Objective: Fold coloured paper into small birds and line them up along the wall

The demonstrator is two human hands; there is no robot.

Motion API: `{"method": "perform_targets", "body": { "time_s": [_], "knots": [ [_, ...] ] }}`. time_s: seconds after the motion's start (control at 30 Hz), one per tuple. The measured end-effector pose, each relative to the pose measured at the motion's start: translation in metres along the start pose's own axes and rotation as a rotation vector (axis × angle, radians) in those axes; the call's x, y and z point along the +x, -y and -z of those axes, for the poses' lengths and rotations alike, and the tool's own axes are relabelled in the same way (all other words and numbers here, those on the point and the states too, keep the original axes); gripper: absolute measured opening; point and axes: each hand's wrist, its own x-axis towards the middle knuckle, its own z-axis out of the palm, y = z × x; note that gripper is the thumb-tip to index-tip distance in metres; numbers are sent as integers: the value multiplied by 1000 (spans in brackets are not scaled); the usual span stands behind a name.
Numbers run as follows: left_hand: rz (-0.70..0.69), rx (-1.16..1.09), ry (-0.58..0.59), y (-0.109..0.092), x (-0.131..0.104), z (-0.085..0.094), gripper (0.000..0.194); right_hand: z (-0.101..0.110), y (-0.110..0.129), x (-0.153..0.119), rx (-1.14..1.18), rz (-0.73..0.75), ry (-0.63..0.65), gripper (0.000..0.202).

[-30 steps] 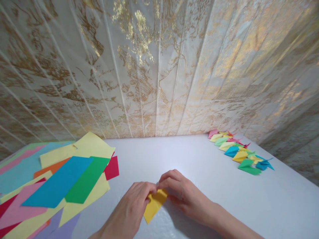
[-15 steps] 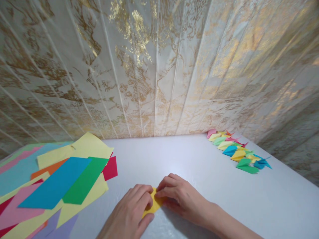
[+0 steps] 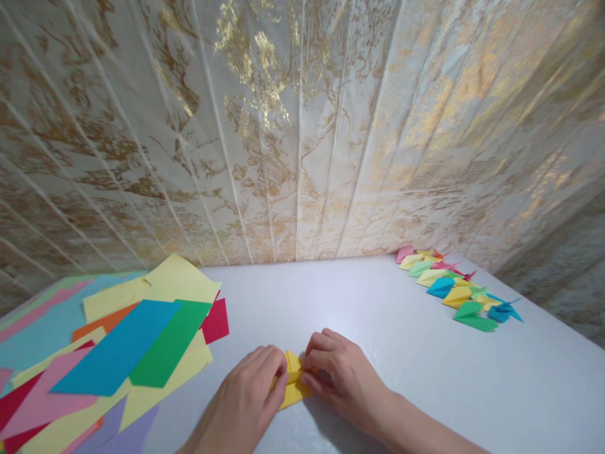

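Note:
A small piece of folded yellow paper (image 3: 295, 392) lies on the white table at the front middle, with a raised flap and crease lines showing between my hands. My left hand (image 3: 258, 388) pinches its left side, thumb and fingers closed together. On the right side, my right hand (image 3: 338, 372) grips the same paper between thumb and forefinger. The fingertips and palms hide both outer ends of the paper.
A spread of coloured sheets, with a blue sheet (image 3: 116, 347) and a green sheet (image 3: 170, 343) on top, covers the left of the white table (image 3: 302, 296). Folded paper figures (image 3: 472, 315) stand in rows at the right. Patterned curtain fabric (image 3: 293, 157) hangs behind.
A flap of the yellow paper now stands up between my fingers, where it looked flatter before. My left thumb has drawn in against the fingers. The view has shifted slightly left.

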Motion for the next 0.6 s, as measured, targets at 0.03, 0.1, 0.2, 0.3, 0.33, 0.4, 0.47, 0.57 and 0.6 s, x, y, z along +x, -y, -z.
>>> {"method": "perform_targets", "body": {
  "time_s": [0.03, 0.1, 0.2, 0.3, 0.33, 0.4, 0.47, 0.57, 0.6],
  "knots": [
    [31, -48, 14, 1, 1, 1, 16, 1, 1, 3, 13, -35, 8, 10],
    [94, -133, 47, 3, 1, 3, 10, 4, 3, 9, 41, -101, 31, 11],
    [169, -210, 77, 5, 1, 2, 20, 5, 5, 14, 55, -162, 57, 11],
    [201, -245, 81, 7, 0, -1, 21, 2, 5, 15, 37, -172, 53, 10],
    [207, -253, 83, 7, 0, -2, 22, 0, 5, 14, 34, -171, 47, 10],
    [212, -268, 86, 8, 0, -3, 23, -2, 4, 13, 34, -165, 33, 9],
    [210, -279, 94, 9, 0, -4, 25, -4, 4, 13, 35, -156, 23, 10],
    [193, -282, 106, 8, 1, -5, 30, -6, 3, 13, 32, -147, 17, 12],
    [188, -281, 106, 8, 1, -5, 32, -6, 3, 13, 35, -146, 14, 13]
  ]
}}
